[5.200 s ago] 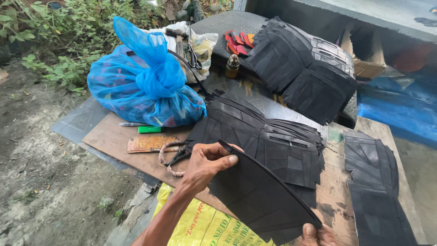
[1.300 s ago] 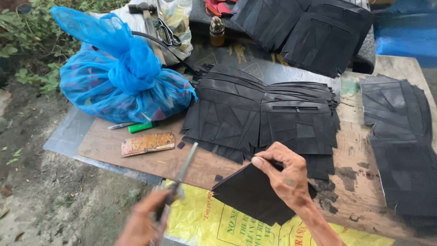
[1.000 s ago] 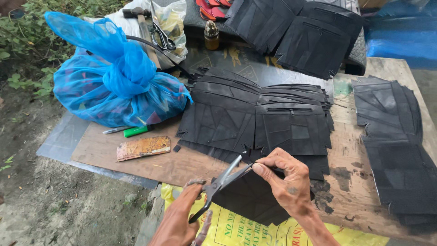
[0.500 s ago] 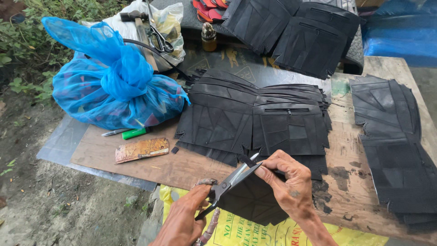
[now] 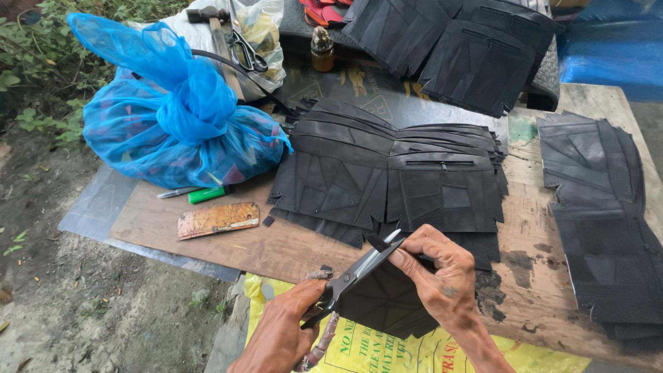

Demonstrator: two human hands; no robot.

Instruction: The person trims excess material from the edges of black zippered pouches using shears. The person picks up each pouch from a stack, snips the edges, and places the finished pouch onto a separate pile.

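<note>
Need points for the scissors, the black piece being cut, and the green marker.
scissors point(image 5: 359, 269): head view, on the blades near the pivot.
black piece point(image 5: 387, 304): head view, on its flat face below the right hand.
green marker point(image 5: 207, 194): head view, on the middle of its barrel.

Under the hands lies a yellow printed sack point(image 5: 407, 349); far ahead-left sit a knotted blue bag point(image 5: 173, 117) and a clear bag point(image 5: 266, 31).

A knotted blue plastic bag point(image 5: 176, 121) fills the upper left, with a hammer point(image 5: 210, 17) and a spare pair of scissors point(image 5: 247, 52) above it. A green marker point(image 5: 207, 194) and a rusty flat strip point(image 5: 217, 220) lie below it. A small brown bottle point(image 5: 321, 48) stands at top centre.
</note>
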